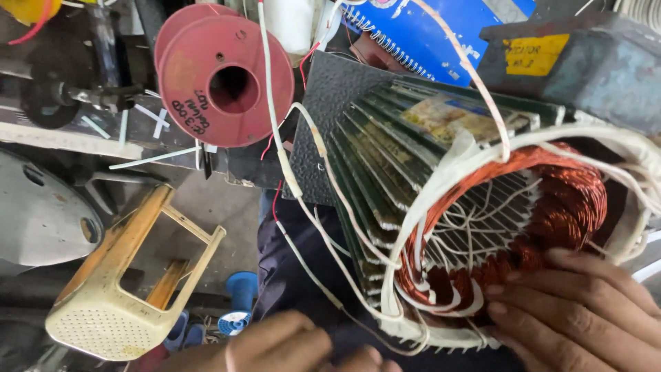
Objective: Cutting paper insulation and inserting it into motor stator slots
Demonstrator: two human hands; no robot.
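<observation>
A finned motor stator [413,186] is seen lying on its side at the right of the scene, its open end turned toward the near right. Inside that end, copper windings [564,200] are laid in a ring, edged with white insulating paper [620,148] and crossed by thin white lacing. The right hand [585,317] is pressed flat against the near edge of the windings, its fingers [544,293] extended and close together, touching copper and paper; nothing is gripped by them. The left hand [289,348] is seen at the near edge, just left of the stator, partly cut off by the frame; its fingers are curled, but whether anything is held cannot be told. White lead wires [289,172] are trailed from the stator toward the far side, past a red empty spool [224,86]. A blue spiral notebook [427,31] lies at the far side. A cream plastic stool [131,289] is tipped on the floor at the near left, with 1 small blue spool [237,306] near it.
</observation>
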